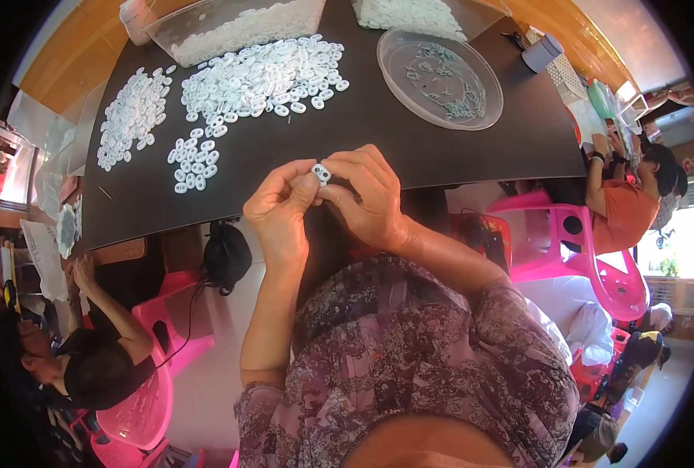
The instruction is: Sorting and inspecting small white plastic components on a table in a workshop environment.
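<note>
Between the fingertips of both hands sits a small white oval plastic piece with two dark holes (pixel 321 173), held just above the front edge of the dark table (pixel 246 156). My left hand (pixel 283 199) pinches it from the left with thumb and fingers. From the right, my right hand (pixel 369 191) closes on it with curled fingers and thumb. Whether anything else is in my fingers is hidden. Beyond my left hand lies a small group of like white pieces (pixel 195 162). A larger heap of them (pixel 261 78) spreads behind that group.
Another pile (pixel 135 113) lies at the left. Clear bins of white pieces (pixel 246 31) stand at the back. A round clear tray (pixel 390 86) holds small grey-green parts. A grey cup (pixel 543 53) stands back right. People sit on both sides, with pink chairs (pixel 542 226) beside the table.
</note>
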The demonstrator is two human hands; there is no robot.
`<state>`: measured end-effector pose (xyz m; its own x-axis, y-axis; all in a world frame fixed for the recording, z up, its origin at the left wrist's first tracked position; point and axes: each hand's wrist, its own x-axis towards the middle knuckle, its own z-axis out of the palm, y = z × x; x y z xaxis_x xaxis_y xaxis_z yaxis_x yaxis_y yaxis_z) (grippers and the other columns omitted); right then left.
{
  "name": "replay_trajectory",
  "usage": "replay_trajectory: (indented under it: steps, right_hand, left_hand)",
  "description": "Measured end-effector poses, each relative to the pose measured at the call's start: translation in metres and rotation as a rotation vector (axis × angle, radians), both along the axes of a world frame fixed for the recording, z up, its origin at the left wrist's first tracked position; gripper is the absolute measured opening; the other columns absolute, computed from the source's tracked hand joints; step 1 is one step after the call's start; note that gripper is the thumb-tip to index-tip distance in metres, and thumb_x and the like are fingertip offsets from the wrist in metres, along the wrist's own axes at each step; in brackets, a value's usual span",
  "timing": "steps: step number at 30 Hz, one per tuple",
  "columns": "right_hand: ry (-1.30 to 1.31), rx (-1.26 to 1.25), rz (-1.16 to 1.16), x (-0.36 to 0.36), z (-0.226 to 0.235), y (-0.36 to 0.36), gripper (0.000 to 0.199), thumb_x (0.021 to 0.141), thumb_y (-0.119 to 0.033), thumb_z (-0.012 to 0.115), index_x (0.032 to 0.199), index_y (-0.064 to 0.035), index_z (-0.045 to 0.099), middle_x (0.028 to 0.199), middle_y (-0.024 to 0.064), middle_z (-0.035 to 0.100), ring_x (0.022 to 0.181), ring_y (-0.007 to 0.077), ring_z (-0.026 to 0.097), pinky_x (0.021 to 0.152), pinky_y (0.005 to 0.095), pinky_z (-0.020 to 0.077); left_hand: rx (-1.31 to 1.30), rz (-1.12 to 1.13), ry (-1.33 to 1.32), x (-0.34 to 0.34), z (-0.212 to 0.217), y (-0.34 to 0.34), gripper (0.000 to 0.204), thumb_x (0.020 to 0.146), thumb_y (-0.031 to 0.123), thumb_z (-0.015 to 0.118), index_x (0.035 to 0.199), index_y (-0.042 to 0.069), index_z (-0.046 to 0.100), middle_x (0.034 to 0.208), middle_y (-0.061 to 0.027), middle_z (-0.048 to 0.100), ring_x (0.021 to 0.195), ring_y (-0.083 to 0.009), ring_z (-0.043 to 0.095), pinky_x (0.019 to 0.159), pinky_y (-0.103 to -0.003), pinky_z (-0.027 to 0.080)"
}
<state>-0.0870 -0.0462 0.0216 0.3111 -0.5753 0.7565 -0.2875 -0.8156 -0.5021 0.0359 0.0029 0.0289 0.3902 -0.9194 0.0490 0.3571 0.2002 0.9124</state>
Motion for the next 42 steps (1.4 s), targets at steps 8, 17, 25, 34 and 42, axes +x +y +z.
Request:
replay_trajectory:
  steps: [8, 17, 25, 34, 42]
  right_hand:
    - [-0.003, 0.018, 0.016, 0.001, 0.004, 0.004, 0.037, 0.063, 0.001, 0.071, 0.098, -0.0006, 0.061, 0.092, 0.0106, 0.062, 0.075, 0.0271, 0.055, 0.064, 0.0346, 0.0468]
    - [-0.03, 0.033, 0.028, 0.004, 0.001, 0.004, 0.036, 0.063, 0.001, 0.071, 0.098, -0.0001, 0.062, 0.092, 0.011, 0.063, 0.075, 0.0264, 0.056, 0.064, 0.0338, 0.0474]
    - [-0.082, 0.115, 0.036, 0.006, 0.0, 0.007, 0.032, 0.065, 0.003, 0.07, 0.097, -0.0009, 0.065, 0.091, 0.0091, 0.065, 0.073, 0.0206, 0.056, 0.064, 0.0299, 0.0467]
    - [-0.068, 0.151, 0.059, 0.007, -0.001, 0.009, 0.035, 0.063, 0.001, 0.073, 0.096, 0.0009, 0.062, 0.091, 0.0116, 0.063, 0.076, 0.0252, 0.056, 0.064, 0.033, 0.0474]
    - [-0.107, 0.101, 0.074, 0.007, 0.0, 0.008, 0.035, 0.062, 0.002, 0.072, 0.095, 0.0008, 0.062, 0.089, 0.0115, 0.063, 0.074, 0.0251, 0.056, 0.063, 0.0325, 0.0474]
  left_hand:
    - [-0.11, -0.103, -0.071, 0.01, -0.002, 0.001, 0.021, 0.083, 0.0, 0.065, 0.103, -0.007, 0.063, 0.076, -0.0038, 0.06, 0.066, -0.009, 0.054, 0.059, -0.021, 0.046]
    - [-0.126, -0.02, -0.085, 0.003, -0.01, 0.004, 0.02, 0.084, 0.003, 0.066, 0.102, -0.005, 0.065, 0.08, -0.0041, 0.06, 0.068, -0.0091, 0.054, 0.062, -0.021, 0.047]
    - [-0.187, 0.02, -0.156, 0.004, -0.015, 0.002, 0.019, 0.084, 0.005, 0.066, 0.102, -0.003, 0.067, 0.079, -0.0021, 0.056, 0.069, -0.0085, 0.051, 0.061, -0.021, 0.044]
    - [-0.179, 0.039, -0.11, 0.001, -0.018, 0.003, 0.02, 0.084, 0.008, 0.067, 0.099, -0.005, 0.066, 0.082, -0.0017, 0.059, 0.071, -0.0074, 0.051, 0.061, -0.02, 0.042]
    - [-0.205, 0.115, -0.128, -0.005, -0.017, 0.005, 0.017, 0.086, 0.009, 0.066, 0.096, -0.004, 0.066, 0.08, -0.0011, 0.056, 0.068, -0.0067, 0.05, 0.061, -0.019, 0.042]
